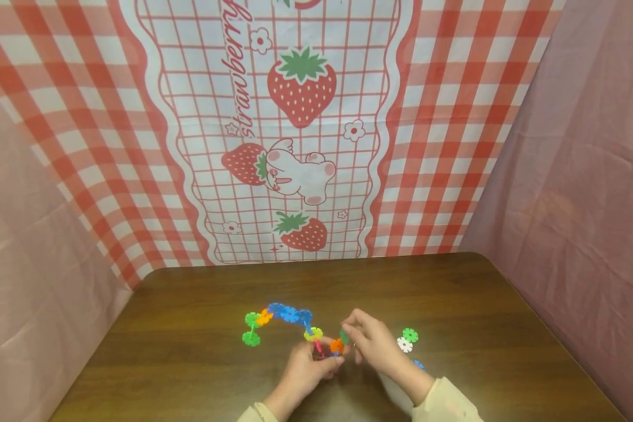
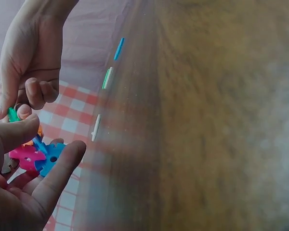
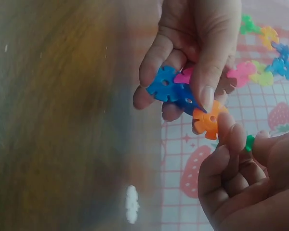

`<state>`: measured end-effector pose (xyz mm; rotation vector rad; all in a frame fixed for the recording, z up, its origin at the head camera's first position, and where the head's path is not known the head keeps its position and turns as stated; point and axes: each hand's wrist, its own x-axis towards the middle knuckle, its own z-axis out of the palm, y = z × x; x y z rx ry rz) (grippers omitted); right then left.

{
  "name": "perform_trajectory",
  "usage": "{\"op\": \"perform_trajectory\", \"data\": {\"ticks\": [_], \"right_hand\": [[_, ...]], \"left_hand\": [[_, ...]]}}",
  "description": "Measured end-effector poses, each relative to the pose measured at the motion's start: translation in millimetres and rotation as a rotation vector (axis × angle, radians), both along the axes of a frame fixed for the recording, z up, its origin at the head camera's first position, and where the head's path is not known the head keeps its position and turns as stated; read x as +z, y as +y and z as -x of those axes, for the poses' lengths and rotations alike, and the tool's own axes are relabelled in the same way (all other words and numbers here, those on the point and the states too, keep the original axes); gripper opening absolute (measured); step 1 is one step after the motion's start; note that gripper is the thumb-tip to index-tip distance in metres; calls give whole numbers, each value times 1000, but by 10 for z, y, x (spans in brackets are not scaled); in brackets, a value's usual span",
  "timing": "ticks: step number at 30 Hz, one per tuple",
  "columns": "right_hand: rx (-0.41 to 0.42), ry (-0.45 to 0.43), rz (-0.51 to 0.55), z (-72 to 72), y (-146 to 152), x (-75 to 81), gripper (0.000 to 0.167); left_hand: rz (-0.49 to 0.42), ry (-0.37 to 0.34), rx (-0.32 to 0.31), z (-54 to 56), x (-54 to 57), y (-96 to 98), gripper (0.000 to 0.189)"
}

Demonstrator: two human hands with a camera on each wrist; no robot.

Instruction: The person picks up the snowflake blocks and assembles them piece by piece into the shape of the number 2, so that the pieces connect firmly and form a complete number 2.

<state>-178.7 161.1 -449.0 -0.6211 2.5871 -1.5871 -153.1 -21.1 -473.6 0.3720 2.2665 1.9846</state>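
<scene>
A chain of bright snowflake-shaped plastic pieces (image 1: 285, 312) curves across the brown table (image 1: 190, 363) from a green end piece (image 1: 250, 338) towards my hands. My left hand (image 1: 329, 356) grips the chain's near end. Its thumb and fingers hold blue (image 3: 166, 86), pink (image 3: 183, 76) and orange (image 3: 209, 120) pieces. My right hand (image 1: 348, 334) pinches a single small green piece (image 3: 250, 142) right beside the orange one. The left wrist view shows the left hand (image 2: 48, 144) cradling the pink (image 2: 26, 156) and blue (image 2: 50, 160) pieces, with the right hand (image 2: 14, 108) above them.
Three loose pieces lie on the table to the right of my hands: green (image 1: 409, 334), white (image 1: 404, 344) and blue (image 1: 418, 364). A strawberry-print checked cloth (image 1: 300, 146) hangs behind the table, with pink sheets at both sides.
</scene>
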Motion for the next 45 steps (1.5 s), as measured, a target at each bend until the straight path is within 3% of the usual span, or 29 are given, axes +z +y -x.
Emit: {"op": "perform_trajectory", "data": {"ticks": [6,14,23,32,40,45], "right_hand": [[27,-78,26,-13,-13,-6,21],[-1,-70,-10,-38,-29,-1,14],[-15,-68,11,-40,-22,-27,25],[-39,-99,108,-60,-35,-32,22],[-56,-85,115,-44,-76,-78,18],[-57,-107,137,-51,-97,-105,18]], "left_hand": [[1,-3,-9,-3,-15,-14,20],[19,-27,-25,-8,7,-16,20],[-24,-69,-33,0,21,-7,23],[-32,-73,24,45,-23,-15,40],[-161,-193,17,30,-6,-16,40],[-178,-232,1,19,1,-24,39]]}}
